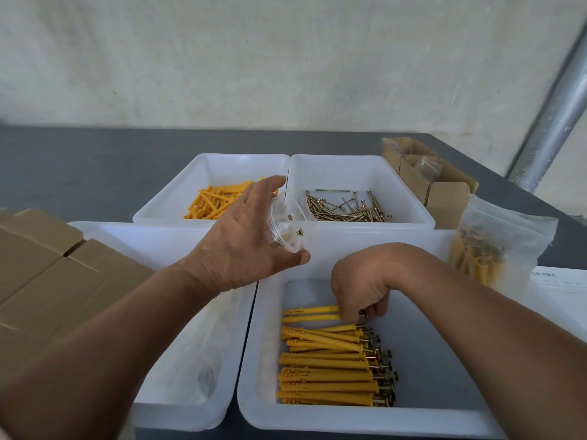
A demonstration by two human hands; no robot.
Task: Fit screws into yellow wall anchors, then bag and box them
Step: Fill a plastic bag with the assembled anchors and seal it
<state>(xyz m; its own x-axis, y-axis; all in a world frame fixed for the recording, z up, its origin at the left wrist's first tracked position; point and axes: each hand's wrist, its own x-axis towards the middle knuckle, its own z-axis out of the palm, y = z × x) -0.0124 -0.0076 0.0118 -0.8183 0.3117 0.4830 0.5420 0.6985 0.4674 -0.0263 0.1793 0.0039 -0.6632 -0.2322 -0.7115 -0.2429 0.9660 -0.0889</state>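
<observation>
Fingers of right hand (362, 289) pinch anchors (324, 365) in tub (349, 422); left hand (243, 246) grips part-filled bag (292, 223).

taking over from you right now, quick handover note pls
Left hand holds an open bag with a few fitted anchors inside.
Right hand: fingers curled on fitted anchors in the near right bin.
Loose anchors back left, screws back right.
Done: one filled bag at right, by the boxes.
Left: fill this bag, bag the rest, box them.
</observation>
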